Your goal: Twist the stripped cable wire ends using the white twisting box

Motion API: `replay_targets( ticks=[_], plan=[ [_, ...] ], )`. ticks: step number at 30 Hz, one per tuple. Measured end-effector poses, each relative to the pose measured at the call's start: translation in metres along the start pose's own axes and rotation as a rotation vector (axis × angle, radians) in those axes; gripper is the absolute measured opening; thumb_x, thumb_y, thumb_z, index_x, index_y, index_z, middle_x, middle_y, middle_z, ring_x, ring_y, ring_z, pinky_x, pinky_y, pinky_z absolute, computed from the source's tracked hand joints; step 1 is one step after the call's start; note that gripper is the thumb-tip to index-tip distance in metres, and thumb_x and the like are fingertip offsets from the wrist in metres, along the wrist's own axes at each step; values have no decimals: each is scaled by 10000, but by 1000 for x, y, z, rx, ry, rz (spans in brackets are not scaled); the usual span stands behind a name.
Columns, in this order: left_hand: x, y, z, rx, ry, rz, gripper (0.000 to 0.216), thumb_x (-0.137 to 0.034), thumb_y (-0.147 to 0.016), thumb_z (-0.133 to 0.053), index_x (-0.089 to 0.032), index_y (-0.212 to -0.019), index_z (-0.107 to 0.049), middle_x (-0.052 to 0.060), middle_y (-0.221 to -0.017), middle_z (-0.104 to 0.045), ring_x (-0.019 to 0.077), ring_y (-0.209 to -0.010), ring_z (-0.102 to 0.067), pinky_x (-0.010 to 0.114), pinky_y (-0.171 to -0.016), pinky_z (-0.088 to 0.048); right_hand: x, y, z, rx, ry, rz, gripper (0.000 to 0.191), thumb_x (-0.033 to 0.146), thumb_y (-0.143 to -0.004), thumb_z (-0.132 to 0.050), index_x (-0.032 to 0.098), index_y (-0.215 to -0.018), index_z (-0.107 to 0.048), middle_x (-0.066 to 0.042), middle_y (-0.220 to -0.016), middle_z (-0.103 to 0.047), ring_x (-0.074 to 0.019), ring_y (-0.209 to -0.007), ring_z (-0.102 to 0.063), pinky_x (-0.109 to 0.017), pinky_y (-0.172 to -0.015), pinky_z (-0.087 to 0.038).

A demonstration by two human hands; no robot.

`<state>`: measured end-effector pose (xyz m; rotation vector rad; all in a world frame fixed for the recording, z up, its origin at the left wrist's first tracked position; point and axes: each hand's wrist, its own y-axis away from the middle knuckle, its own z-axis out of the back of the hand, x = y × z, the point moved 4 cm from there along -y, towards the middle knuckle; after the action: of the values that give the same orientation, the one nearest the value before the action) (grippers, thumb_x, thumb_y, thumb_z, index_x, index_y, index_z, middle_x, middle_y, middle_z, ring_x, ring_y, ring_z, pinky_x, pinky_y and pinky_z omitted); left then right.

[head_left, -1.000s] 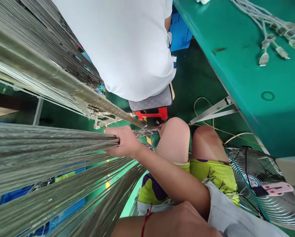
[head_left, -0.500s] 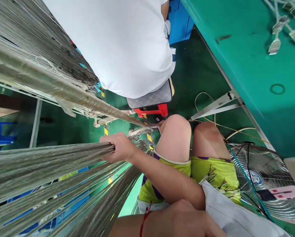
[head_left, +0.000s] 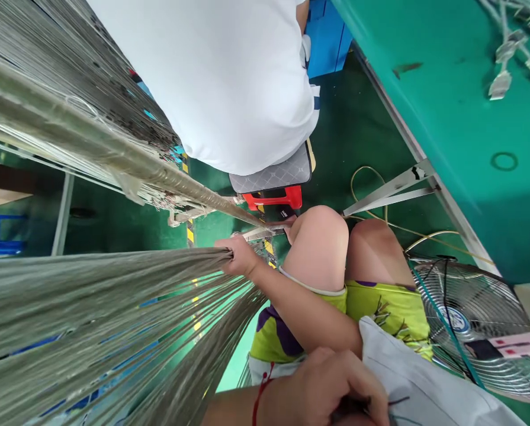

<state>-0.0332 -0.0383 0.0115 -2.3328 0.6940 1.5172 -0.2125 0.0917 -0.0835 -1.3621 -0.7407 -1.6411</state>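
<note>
My right hand [head_left: 240,257] is closed round a thick bundle of thin silver cables [head_left: 113,284] that fans out to the left from a rack. The hand grips the bundle near its end, just left of my bare knees [head_left: 320,236]. My right arm reaches across my lap from a grey sleeve [head_left: 407,378]. My left hand [head_left: 327,384], with a red string at the wrist, lies at the bottom edge by that sleeve. Its fingers are curled over something small and dark that I cannot make out.
A person in a white shirt [head_left: 220,77] sits close ahead on a cushioned red stool [head_left: 273,195]. More cable bundles hang over a bar [head_left: 91,142] at upper left. A green workbench [head_left: 460,118] with loose connector cables [head_left: 508,65] runs on the right, with a floor fan [head_left: 478,325] below it.
My right hand has slid along the cable bundle to the right, toward my knees. My left hand has come further into view, its fingers now curled over something dark.
</note>
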Motion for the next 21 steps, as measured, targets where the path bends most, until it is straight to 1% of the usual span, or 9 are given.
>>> replay_targets(
  ticks=[2,6,9,12,14,15,17,19,21],
  plan=[
    [-4,1,2,-80,0,-83,640,-873,-1185,-585,-258,-1016,-525,-14,-751,-633,104,-618,-615,180,-592,-463,-5,-2,-1,53,69,-17,266,124,-891,-728,276,-762,-553,18,-777,-678,-189,-813,-616,-286,-755,-483],
    [-26,-5,0,-179,10,-285,365,-540,-1258,-683,-254,-1082,-537,-39,-776,-611,74,-595,-568,150,-592,-437,-3,-8,3,154,218,-47,49,204,-1012,-781,208,-1054,-758,-59,-1075,-855,-263,-1058,-756,-313,-895,-549],
    [-38,-8,-2,-218,-17,-333,277,-427,-1242,-725,-251,-1091,-573,-35,-788,-615,83,-620,-583,159,-600,-446,-2,0,16,190,365,-97,282,340,-1029,-909,189,-1243,-806,-158,-1422,-875,-381,-1393,-722,-452,-1170,-548],
    [-41,-4,-3,-232,-36,-295,280,-428,-1244,-719,-260,-1070,-578,-36,-786,-599,101,-625,-582,198,-601,-452,-2,27,40,172,501,-172,537,279,-975,-988,141,-1450,-778,-255,-1755,-715,-482,-1629,-583,-598,-1334,-442],
    [-39,1,-3,-262,-45,-273,307,-469,-1256,-691,-259,-1058,-587,-40,-778,-577,103,-602,-534,229,-599,-434,1,51,62,146,563,-215,484,141,-986,-910,114,-1452,-782,-284,-1716,-736,-493,-1594,-614,-611,-1314,-446],
    [-37,3,-3,-287,-46,-269,326,-493,-1260,-681,-255,-1054,-594,-40,-782,-573,100,-595,-513,241,-601,-421,4,63,74,133,579,-231,370,95,-1009,-839,110,-1378,-810,-285,-1590,-809,-485,-1503,-675,-605,-1269,-476],
    [-32,7,-3,-351,-30,-256,356,-532,-1258,-684,-248,-1060,-601,-34,-804,-580,95,-604,-496,253,-605,-395,15,87,96,94,588,-258,180,122,-1081,-734,133,-1220,-848,-258,-1347,-892,-451,-1298,-770,-574,-1168,-533],
    [-27,7,-3,-409,20,-242,366,-553,-1251,-699,-246,-1083,-590,-31,-826,-583,95,-630,-502,248,-608,-383,31,110,112,37,572,-277,203,192,-1146,-659,174,-1186,-857,-209,-1248,-916,-402,-1182,-813,-526,-1086,-581],
    [-24,6,-4,-450,69,-230,370,-564,-1251,-701,-249,-1104,-574,-41,-822,-558,94,-636,-478,243,-601,-363,49,135,119,-63,526,-281,310,230,-1204,-554,199,-1299,-847,-166,-1288,-921,-361,-1209,-831,-488,-1076,-611]
  ],
)
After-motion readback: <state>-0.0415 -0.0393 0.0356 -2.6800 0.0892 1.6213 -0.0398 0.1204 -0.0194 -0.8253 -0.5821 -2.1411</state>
